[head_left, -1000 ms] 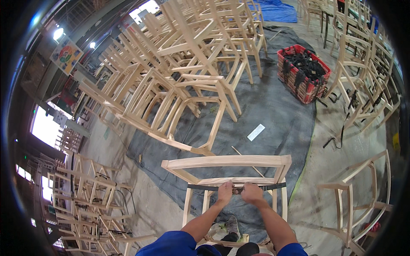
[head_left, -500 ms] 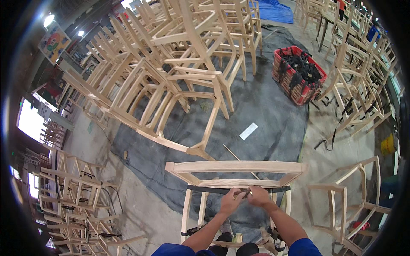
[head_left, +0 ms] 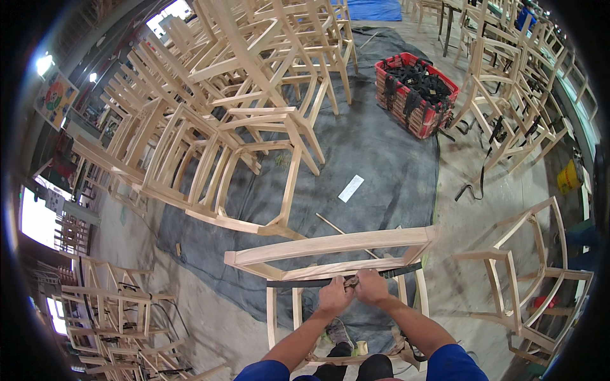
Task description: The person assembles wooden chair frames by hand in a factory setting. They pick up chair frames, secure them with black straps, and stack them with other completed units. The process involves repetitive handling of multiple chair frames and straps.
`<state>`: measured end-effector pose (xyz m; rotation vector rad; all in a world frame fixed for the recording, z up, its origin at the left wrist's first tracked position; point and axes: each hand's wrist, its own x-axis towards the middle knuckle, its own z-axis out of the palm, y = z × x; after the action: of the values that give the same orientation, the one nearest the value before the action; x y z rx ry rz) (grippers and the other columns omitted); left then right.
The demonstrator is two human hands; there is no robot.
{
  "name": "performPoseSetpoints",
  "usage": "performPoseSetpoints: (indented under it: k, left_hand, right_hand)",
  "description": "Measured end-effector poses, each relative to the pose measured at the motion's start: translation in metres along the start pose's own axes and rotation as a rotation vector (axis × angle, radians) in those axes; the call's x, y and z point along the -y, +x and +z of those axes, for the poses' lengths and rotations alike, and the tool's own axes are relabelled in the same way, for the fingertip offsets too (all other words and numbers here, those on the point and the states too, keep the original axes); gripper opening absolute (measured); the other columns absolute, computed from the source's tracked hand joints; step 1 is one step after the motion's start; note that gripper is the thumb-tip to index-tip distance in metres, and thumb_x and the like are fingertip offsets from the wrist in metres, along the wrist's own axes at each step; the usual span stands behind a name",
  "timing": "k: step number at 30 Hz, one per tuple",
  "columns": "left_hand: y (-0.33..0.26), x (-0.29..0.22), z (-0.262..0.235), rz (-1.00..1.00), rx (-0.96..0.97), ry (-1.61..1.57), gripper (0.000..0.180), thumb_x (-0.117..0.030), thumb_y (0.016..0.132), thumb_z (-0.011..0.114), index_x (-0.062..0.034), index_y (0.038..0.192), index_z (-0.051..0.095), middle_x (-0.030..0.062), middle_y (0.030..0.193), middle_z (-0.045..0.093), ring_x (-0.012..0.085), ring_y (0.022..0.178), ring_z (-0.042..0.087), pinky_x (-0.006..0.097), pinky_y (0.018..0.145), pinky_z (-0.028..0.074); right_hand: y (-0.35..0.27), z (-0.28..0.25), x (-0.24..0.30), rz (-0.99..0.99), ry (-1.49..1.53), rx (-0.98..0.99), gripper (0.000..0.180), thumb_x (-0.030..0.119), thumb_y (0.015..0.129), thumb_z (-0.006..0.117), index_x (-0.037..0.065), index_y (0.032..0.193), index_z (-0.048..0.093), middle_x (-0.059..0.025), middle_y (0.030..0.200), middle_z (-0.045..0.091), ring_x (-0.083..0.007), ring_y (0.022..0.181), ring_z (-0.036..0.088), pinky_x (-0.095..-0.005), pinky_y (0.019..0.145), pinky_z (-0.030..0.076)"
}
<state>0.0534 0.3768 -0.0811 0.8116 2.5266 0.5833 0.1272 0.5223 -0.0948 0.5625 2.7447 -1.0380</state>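
A bare wooden chair frame point(head_left: 330, 244) stands right in front of me on a grey tarp point(head_left: 375, 152). A black strap point(head_left: 298, 282) runs around its upper rails. My left hand point(head_left: 335, 294) and my right hand point(head_left: 370, 287) sit side by side at the middle of the near rail. Both are closed on the strap where its ends meet at a small buckle. My blue sleeves show at the lower edge.
A large stack of unfinished wooden chairs point(head_left: 235, 108) fills the left and top. A red crate point(head_left: 416, 86) of black straps stands at the upper right. More chair frames point(head_left: 527, 267) stand at the right and lower left point(head_left: 114, 311). A white paper slip point(head_left: 351, 188) lies on the tarp.
My hands have come together from slightly apart on the strap to its middle. The view has shifted a little over the chair frame.
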Motion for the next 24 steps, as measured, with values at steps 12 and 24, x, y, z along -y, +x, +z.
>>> performPoseSetpoints:
  k: [12,24]
  left_hand:
    - [-0.037,-0.02,0.008,-0.075,-0.069,-0.045,0.035,-0.036,0.087,0.06,-0.0042,0.1,0.054,0.0215,0.09,0.067,0.0459,0.079,0.067,0.058,0.07,0.052]
    - [0.012,-0.014,0.004,-0.101,0.12,0.097,0.042,-0.032,0.089,0.063,-0.0005,0.115,0.053,0.0245,0.106,0.068,0.0444,0.086,0.07,0.055,0.073,0.054]
  right_hand:
    - [-0.032,-0.026,0.003,-0.061,0.035,0.079,0.023,0.024,0.087,0.056,0.009,0.103,0.063,-0.0186,0.102,0.068,-0.0393,0.102,0.063,-0.0534,0.085,0.053]
    - [0.001,-0.012,-0.014,-0.113,-0.058,0.044,0.033,0.015,0.085,0.062,0.003,0.116,0.055,-0.0225,0.109,0.064,-0.0432,0.104,0.062,-0.054,0.084,0.054]
